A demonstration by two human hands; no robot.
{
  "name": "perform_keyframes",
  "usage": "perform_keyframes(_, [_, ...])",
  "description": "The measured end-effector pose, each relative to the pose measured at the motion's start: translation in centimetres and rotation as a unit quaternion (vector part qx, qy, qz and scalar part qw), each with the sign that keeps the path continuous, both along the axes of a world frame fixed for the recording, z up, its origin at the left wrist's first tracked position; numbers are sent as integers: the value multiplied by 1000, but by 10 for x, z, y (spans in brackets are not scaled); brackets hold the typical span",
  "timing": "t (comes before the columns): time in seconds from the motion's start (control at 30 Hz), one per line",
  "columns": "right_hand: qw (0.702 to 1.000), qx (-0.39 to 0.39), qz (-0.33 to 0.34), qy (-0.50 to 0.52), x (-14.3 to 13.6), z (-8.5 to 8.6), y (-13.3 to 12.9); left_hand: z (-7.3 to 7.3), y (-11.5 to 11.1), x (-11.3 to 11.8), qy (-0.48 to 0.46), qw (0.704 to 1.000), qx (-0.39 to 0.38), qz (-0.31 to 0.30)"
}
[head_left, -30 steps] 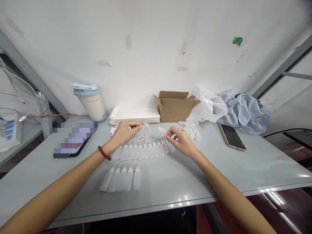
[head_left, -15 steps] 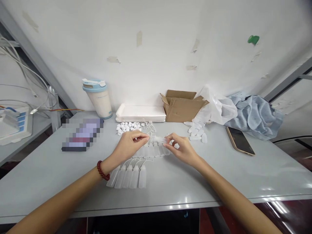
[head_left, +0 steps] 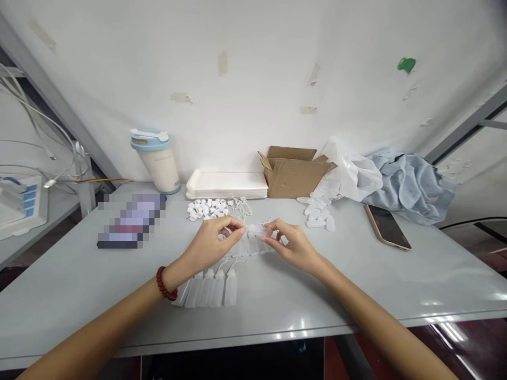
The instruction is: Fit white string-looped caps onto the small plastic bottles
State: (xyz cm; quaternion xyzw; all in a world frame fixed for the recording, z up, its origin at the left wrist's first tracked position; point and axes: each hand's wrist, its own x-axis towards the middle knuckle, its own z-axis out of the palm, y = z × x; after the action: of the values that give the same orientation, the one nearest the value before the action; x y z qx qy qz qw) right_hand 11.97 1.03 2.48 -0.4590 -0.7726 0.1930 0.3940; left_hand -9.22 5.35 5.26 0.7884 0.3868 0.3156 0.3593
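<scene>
A small translucent plastic bottle [head_left: 256, 230] lies level between my hands, above the table. My right hand [head_left: 296, 244] pinches its body end between thumb and fingers. At the opposite, neck end, the thumb and fingertips of my left hand [head_left: 212, 241] are pressed together; what they grip there is too small to make out. Below the hands is a row of similar bottles [head_left: 253, 246], partly covered. Nearer the front edge lie several bottles with thin bent white tubes [head_left: 217, 289]. White caps [head_left: 206, 208] and loose thin tubes [head_left: 244, 206] are heaped behind my left hand.
Several translucent bottles [head_left: 317, 214] lie loose at back right. Along the wall stand a tumbler [head_left: 157, 163], stacked white trays [head_left: 227, 184], an open cardboard box [head_left: 297, 177], a plastic bag [head_left: 352, 171] and blue cloth [head_left: 414, 184]. A phone [head_left: 388, 227] lies right; a blurred-out object [head_left: 134, 221] lies left.
Both hands and the bottle sit slightly lower in the view, with the grips looking much the same. The whole scene has shifted a little left as the camera turned.
</scene>
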Motion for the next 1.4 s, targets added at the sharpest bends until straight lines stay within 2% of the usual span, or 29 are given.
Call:
perform_keyframes(0.17, [1000, 12, 19, -19, -1, -3, -1, -1, -3, 2, -10, 1000, -19, -17])
perform_keyframes(0.4, [994, 86, 20, -71, -3, -6, -3, 1, -7, 5, -7, 999, -31, -27])
perform_keyframes(0.53, [994, 78, 17, -77, -6, -8, -6, 0, -8, 5, -14, 998, -38, -39])
perform_keyframes(0.67, [999, 24, 4, -30, -9, -5, -9, -1, -9, 6, -27, 998, -27, -43])
perform_keyframes(0.77, [997, -51, 14, 51, -12, 2, -11, 1, -10, 6, -31, 998, -5, -48])
perform_keyframes(0.83, [984, -118, 32, 132, -13, 7, -12, 1, -10, 6, -34, 998, 5, -61])
perform_keyframes(0.93, [945, -208, 55, 246, -15, 13, -12, 2, -11, 6, -36, 996, 16, -85])
perform_keyframes(1.03, [919, -244, 69, 301, -15, 16, -12, 2, -11, 6, -28, 996, 19, -87])
perform_keyframes(1.1, [915, -247, 73, 309, -15, 16, -12, 0, -12, 6, -21, 998, 21, -55])
perform_keyframes(1.2, [920, -240, 55, 306, -15, 14, -11, -3, -14, 6, -13, 998, 57, 23])
perform_keyframes(1.27, [923, -233, 29, 306, -16, 12, -11, -5, -15, 6, -16, 992, 115, 56])
perform_keyframes(1.33, [923, -229, 7, 310, -17, 12, -11, -5, -16, 6, -19, 980, 190, 53])
perform_keyframes(1.4, [920, -227, -8, 319, -18, 12, -10, -4, -17, 6, -16, 965, 260, 20])
